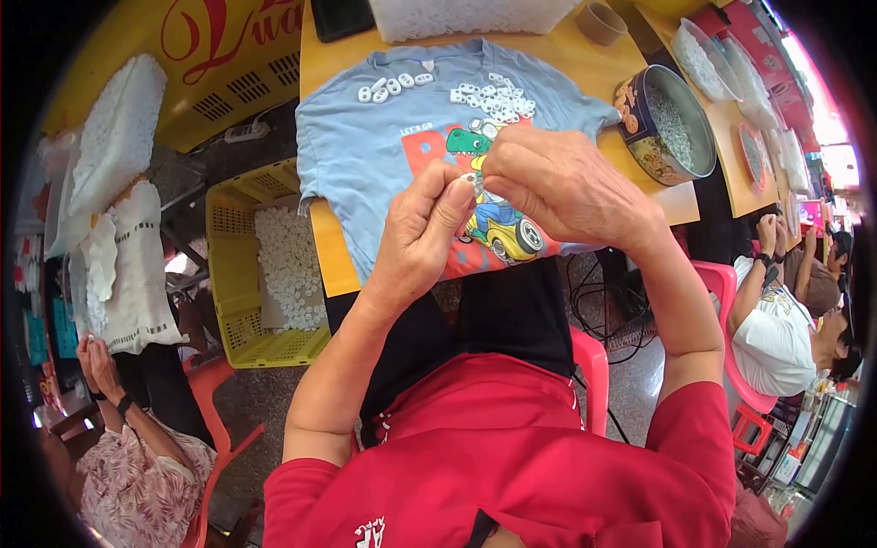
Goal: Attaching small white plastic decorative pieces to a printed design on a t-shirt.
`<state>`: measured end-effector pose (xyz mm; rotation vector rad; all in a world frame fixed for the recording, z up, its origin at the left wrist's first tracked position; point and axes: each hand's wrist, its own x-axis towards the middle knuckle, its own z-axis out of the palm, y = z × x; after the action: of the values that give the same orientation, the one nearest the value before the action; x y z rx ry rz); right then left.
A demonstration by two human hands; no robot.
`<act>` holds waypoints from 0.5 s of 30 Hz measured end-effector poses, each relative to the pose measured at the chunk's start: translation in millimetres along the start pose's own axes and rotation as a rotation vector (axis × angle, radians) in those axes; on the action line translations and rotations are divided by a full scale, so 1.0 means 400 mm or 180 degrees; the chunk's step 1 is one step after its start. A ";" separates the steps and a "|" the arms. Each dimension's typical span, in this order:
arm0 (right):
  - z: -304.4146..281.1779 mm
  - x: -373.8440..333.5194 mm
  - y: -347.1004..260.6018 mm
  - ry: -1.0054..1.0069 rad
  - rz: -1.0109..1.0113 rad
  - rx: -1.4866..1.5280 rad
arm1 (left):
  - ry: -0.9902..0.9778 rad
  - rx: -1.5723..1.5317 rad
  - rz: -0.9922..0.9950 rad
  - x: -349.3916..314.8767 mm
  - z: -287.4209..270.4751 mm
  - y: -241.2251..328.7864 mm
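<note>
Over a light blue T-shirt (352,137) spread on the table, my two hands meet in front of me. My left hand (422,228) pinches a small white plastic piece (469,179) between thumb and forefinger. Close beside it, my right hand (571,187) is closed, its fingertips bent toward that piece; whatever it holds is hidden. A loose pile of white pieces with dark holes (498,99) lies on the shirt just beyond my hands. Farther left on the shirt, several similar white pieces (395,87) sit in a short row.
A round tin (635,128) of small shiny parts stands right of the shirt. At the back are a white-filled clear tub (475,18) and a tape roll (601,23). A yellow crate (228,301) holding white pieces is on my left. People sit on both sides.
</note>
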<state>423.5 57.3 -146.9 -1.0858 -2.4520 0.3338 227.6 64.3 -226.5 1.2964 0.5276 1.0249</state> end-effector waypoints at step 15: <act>0.045 -0.007 -0.007 0.0244 0.0054 0.0625 | 0.0177 0.0525 0.0313 -0.008 0.018 0.003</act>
<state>414.8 52.5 -162.5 -1.0166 -2.2891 0.5167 231.6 57.6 -224.5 1.4545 0.6055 1.1200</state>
